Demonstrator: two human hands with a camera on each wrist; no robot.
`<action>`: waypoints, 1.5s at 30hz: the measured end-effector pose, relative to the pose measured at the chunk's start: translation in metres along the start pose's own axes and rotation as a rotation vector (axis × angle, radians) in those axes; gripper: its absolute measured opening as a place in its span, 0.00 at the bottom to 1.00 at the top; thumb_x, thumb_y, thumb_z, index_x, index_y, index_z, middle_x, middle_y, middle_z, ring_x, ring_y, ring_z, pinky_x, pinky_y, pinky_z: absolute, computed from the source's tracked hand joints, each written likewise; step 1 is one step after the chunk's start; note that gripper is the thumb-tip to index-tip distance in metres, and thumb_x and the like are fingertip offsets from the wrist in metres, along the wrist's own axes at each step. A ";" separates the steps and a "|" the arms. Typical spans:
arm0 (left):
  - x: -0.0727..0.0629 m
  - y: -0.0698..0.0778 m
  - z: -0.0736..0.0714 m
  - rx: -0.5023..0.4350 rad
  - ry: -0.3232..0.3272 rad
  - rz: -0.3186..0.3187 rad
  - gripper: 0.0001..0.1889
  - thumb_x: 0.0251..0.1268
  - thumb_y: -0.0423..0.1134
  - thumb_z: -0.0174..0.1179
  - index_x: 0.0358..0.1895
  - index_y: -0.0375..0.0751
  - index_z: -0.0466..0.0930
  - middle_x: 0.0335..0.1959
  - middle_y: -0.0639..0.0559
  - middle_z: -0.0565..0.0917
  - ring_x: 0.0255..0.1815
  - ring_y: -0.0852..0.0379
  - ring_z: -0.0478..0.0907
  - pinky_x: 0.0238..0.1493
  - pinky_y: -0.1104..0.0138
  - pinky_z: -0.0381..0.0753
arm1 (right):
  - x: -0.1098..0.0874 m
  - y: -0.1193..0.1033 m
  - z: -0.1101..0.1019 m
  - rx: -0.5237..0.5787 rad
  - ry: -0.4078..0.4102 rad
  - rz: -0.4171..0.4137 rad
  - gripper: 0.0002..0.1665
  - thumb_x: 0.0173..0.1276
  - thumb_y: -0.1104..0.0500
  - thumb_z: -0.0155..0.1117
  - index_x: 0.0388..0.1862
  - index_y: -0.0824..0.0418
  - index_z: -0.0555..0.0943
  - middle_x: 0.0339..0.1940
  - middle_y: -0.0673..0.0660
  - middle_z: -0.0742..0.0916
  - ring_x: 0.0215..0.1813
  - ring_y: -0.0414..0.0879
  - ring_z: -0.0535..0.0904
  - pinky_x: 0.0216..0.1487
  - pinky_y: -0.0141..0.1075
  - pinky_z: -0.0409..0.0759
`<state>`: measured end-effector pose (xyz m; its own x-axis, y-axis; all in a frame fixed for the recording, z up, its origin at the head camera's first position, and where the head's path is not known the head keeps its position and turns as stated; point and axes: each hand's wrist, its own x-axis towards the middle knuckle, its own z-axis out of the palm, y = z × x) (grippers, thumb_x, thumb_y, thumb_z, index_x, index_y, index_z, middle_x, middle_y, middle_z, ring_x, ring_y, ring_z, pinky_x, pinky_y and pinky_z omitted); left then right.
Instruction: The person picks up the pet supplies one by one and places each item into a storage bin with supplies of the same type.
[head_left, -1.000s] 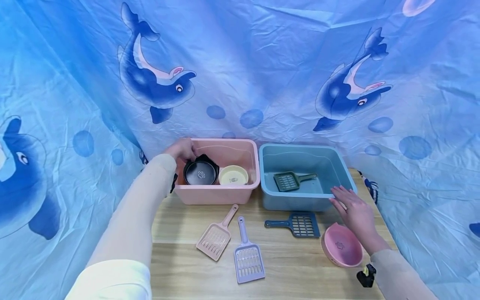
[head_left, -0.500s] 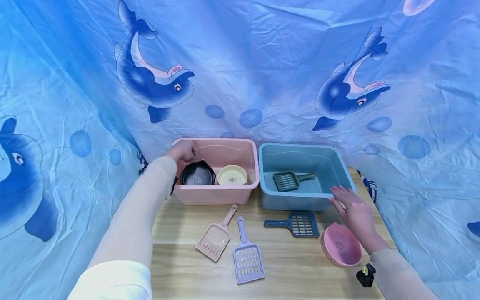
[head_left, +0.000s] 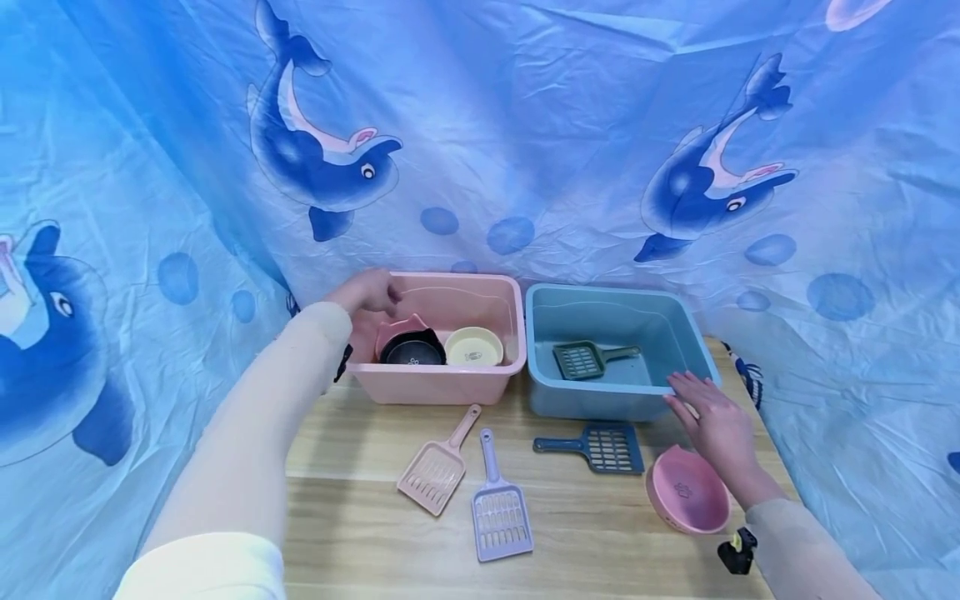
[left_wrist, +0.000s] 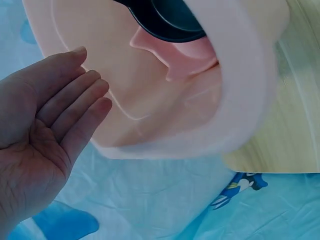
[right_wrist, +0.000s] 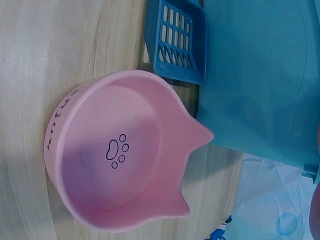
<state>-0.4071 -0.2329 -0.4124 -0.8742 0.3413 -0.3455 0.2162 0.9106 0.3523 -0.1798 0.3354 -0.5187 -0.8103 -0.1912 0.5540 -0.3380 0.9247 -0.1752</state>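
Observation:
In the head view my left hand [head_left: 372, 292] hovers at the back left corner of the pink bin [head_left: 427, 387], fingers loosely bent and holding nothing. Below it, a black cat-eared bowl [head_left: 414, 351] overlaps a pink cat-eared bowl [left_wrist: 192, 59] inside that bin. Beside them sits a pale yellow bowl [head_left: 474, 347]. My right hand [head_left: 716, 423] rests with extended fingers on the front right rim of the blue bin [head_left: 600, 400]. A dark green litter scoop [head_left: 581, 361] lies in the blue bin. Another pink bowl [right_wrist: 112, 150], with a paw print, stands on the table under my right wrist.
In front of the bins, a pink litter scoop [head_left: 433, 477], a lavender litter scoop [head_left: 501, 521] and a blue litter scoop [head_left: 611, 448] lie on the wooden table [head_left: 360, 533]. A blue dolphin-print curtain [head_left: 465, 108] hangs close behind the bins and along both sides.
My left hand has let go of the black bowl and drawn back and up. The black bowl has tipped lower, and the pink bowl behind it now shows. My right hand stays put.

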 end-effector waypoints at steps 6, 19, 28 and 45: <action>-0.026 0.014 -0.010 0.016 0.075 0.143 0.25 0.69 0.35 0.69 0.66 0.29 0.82 0.60 0.34 0.87 0.62 0.38 0.85 0.67 0.49 0.84 | -0.002 0.001 -0.002 -0.004 -0.020 0.028 0.30 0.62 0.61 0.82 0.64 0.62 0.87 0.59 0.66 0.90 0.62 0.69 0.85 0.63 0.67 0.81; -0.095 -0.004 -0.006 0.004 0.215 0.269 0.30 0.72 0.54 0.70 0.70 0.39 0.83 0.56 0.36 0.90 0.50 0.42 0.85 0.56 0.48 0.83 | -0.003 0.002 0.000 -0.011 -0.023 0.013 0.30 0.62 0.60 0.82 0.63 0.63 0.87 0.59 0.67 0.90 0.62 0.69 0.85 0.63 0.67 0.82; -0.129 -0.022 0.040 0.098 0.432 0.297 0.33 0.69 0.49 0.73 0.73 0.38 0.79 0.64 0.33 0.85 0.50 0.37 0.88 0.60 0.43 0.86 | -0.002 0.002 -0.003 -0.014 -0.030 0.016 0.29 0.64 0.59 0.81 0.63 0.63 0.87 0.59 0.67 0.89 0.62 0.69 0.85 0.61 0.68 0.82; -0.143 -0.047 0.143 0.236 0.984 0.484 0.34 0.63 0.48 0.73 0.69 0.35 0.81 0.67 0.32 0.82 0.69 0.30 0.79 0.73 0.34 0.73 | -0.006 0.001 -0.004 -0.008 -0.032 0.031 0.30 0.65 0.59 0.80 0.66 0.62 0.85 0.61 0.67 0.89 0.64 0.68 0.84 0.63 0.68 0.81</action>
<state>-0.2303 -0.2913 -0.5045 -0.6162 0.4332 0.6577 0.6118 0.7892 0.0534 -0.1729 0.3388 -0.5188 -0.8352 -0.1732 0.5219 -0.3093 0.9327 -0.1854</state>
